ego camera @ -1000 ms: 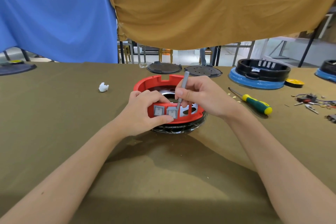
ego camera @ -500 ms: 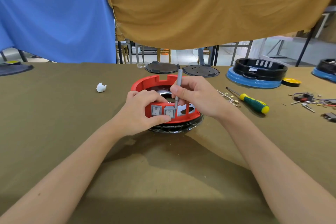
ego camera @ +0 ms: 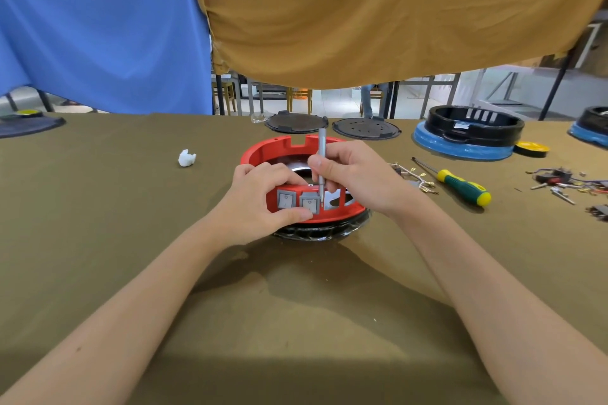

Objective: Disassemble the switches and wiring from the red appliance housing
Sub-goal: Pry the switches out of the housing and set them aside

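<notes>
The red ring-shaped housing (ego camera: pixel 279 148) sits on a black base in the middle of the table. Two grey rocker switches (ego camera: pixel 297 200) are set in its near wall, with an open slot to their right. My left hand (ego camera: pixel 256 204) grips the near wall, fingers over the rim and thumb under the right switch. My right hand (ego camera: pixel 355 177) pinches a thin grey tool (ego camera: pixel 321 154) held upright, its tip down at the top right corner of the right switch.
A green-and-yellow screwdriver (ego camera: pixel 460 186) and loose brass terminals (ego camera: pixel 414 176) lie right of the housing. Removed wires and switches (ego camera: pixel 566 182) lie at the far right. Black-and-blue housings (ego camera: pixel 467 135), two dark discs (ego camera: pixel 329 125) and a white scrap (ego camera: pixel 187 158) sit farther back.
The thin tool has gone from leaning to nearly upright, its tip staying at the right switch. My left hand keeps its grip on the housing wall.
</notes>
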{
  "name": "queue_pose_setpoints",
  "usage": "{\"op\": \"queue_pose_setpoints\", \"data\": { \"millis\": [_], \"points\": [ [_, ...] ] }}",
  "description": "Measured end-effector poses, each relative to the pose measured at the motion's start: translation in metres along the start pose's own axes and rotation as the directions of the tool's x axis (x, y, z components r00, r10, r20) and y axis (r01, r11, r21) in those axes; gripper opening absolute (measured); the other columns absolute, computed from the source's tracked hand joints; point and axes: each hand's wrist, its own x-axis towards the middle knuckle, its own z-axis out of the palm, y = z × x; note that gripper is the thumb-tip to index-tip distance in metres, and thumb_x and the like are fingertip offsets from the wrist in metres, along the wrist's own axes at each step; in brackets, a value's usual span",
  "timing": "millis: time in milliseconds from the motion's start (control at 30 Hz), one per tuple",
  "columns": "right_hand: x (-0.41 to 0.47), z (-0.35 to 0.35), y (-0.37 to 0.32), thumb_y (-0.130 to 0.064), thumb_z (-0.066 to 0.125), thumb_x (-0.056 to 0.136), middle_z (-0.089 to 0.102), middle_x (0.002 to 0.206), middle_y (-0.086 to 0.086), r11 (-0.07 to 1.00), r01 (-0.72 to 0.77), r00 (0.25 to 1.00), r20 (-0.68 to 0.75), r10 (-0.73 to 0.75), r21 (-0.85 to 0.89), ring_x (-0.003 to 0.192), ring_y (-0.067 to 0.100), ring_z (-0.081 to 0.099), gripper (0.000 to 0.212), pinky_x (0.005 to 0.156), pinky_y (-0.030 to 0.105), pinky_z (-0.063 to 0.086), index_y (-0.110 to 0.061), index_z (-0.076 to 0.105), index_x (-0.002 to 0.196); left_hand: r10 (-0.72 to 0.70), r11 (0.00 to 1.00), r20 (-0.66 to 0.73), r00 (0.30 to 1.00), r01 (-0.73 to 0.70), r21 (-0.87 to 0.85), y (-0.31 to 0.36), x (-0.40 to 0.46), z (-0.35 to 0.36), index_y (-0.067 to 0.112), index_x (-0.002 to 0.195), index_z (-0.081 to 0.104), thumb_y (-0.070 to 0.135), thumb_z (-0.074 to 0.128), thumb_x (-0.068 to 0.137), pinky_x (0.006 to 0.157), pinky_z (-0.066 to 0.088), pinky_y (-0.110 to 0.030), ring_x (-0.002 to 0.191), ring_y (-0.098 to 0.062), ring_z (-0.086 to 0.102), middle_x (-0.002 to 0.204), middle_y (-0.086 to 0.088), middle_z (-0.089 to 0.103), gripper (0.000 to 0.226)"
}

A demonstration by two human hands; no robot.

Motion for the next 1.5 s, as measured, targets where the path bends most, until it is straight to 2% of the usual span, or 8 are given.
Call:
{"op": "queue_pose_setpoints", "data": {
  "millis": [200,433,567,667,767,1067,1267,1500],
  "points": [
    [-0.002,0.004,-0.003,-0.021,0.056,0.101,0.063,0.072,0.0,0.972,0.149,0.986,-0.101,-0.132,0.184,0.066,0.011,0.06,0.02,0.068,0.024,0.052,-0.011,0.066,0.087,0.013,1.0,-0.004,1.0,-0.013,-0.002,0.001,-0.001,-0.002,0.048,0.095,0.051,0.057,0.065,0.078,0.098,0.022,-0.023,0.098,0.004,0.049,0.097,0.021,0.059,0.024],
    [0.001,0.018,-0.003,-0.029,0.056,0.1,0.065,0.074,-0.012,0.973,0.166,0.986,0.0,-0.169,-0.16,0.067,0.004,0.059,0.02,0.061,0.016,0.044,-0.017,0.071,0.093,0.024,1.0,-0.011,1.0,-0.024,-0.001,-0.003,0.0,0.001,0.03,0.109,0.061,0.071,0.054,0.075,0.102,0.023,-0.029,0.099,-0.004,0.051,0.102,0.012,0.063,0.053],
    [0.007,0.025,-0.012,-0.033,0.052,0.101,0.068,0.08,0.005,0.967,0.133,0.991,0.03,-0.13,-0.218,0.072,0.022,0.061,0.03,0.066,0.036,0.048,-0.011,0.069,0.09,0.026,0.998,-0.025,0.999,-0.027,-0.048,-0.002,0.0,0.001,0.045,0.106,0.054,0.069,0.057,0.073,0.101,0.021,-0.021,0.1,0.005,0.049,0.099,0.028,0.06,0.041],
    [0.012,0.026,-0.018,-0.031,0.052,0.101,0.067,0.084,0.017,0.975,0.088,0.996,0.052,-0.079,-0.206,0.076,0.031,0.06,0.035,0.07,0.043,0.047,-0.003,0.067,0.087,0.026,0.998,-0.034,0.999,-0.027,-0.049,0.0,0.0,0.0,0.054,0.097,0.049,0.067,0.061,0.072,0.097,0.02,-0.015,0.099,0.011,0.047,0.099,0.046,0.052,0.031],
    [0.013,0.026,-0.02,-0.029,0.053,0.101,0.067,0.083,0.022,0.981,0.042,0.998,0.05,-0.033,-0.187,0.069,0.029,0.057,0.037,0.067,0.046,0.048,0.0,0.065,0.081,0.025,0.999,-0.04,0.999,-0.027,-0.042,0.0,0.001,0.001,0.055,0.096,0.05,0.068,0.063,0.071,0.095,0.02,-0.014,0.098,0.01,0.049,0.099,0.046,0.053,0.031],
    [-0.003,0.017,-0.007,-0.03,0.055,0.101,0.065,0.073,-0.02,0.974,0.143,0.989,0.001,-0.145,-0.174,0.07,-0.001,0.061,0.017,0.064,0.015,0.047,-0.027,0.068,0.09,0.054,0.998,-0.02,0.998,-0.054,-0.006,-0.005,0.002,0.002,0.047,0.107,0.056,0.071,0.06,0.073,0.097,0.021,-0.017,0.102,0.002,0.051,0.101,0.021,0.06,0.042],
    [0.005,0.024,-0.014,-0.035,0.047,0.103,0.069,0.084,0.005,0.946,0.128,0.992,0.059,-0.116,-0.298,0.075,0.022,0.063,0.034,0.068,0.037,0.048,-0.01,0.068,0.093,0.046,0.999,-0.016,0.999,-0.047,-0.021,-0.002,0.001,0.0,0.054,0.104,0.049,0.068,0.062,0.073,0.097,0.018,-0.011,0.101,0.009,0.049,0.101,0.029,0.059,0.036],
    [0.011,0.026,-0.018,-0.034,0.049,0.103,0.064,0.076,0.009,0.953,0.069,0.997,0.055,-0.056,-0.296,0.066,0.026,0.053,0.04,0.06,0.036,0.043,-0.002,0.065,0.085,0.038,0.999,-0.028,0.999,-0.039,-0.023,-0.002,0.002,0.001,0.056,0.099,0.048,0.067,0.064,0.07,0.097,0.019,-0.011,0.1,0.013,0.048,0.095,0.037,0.055,0.034]
  ]
}}
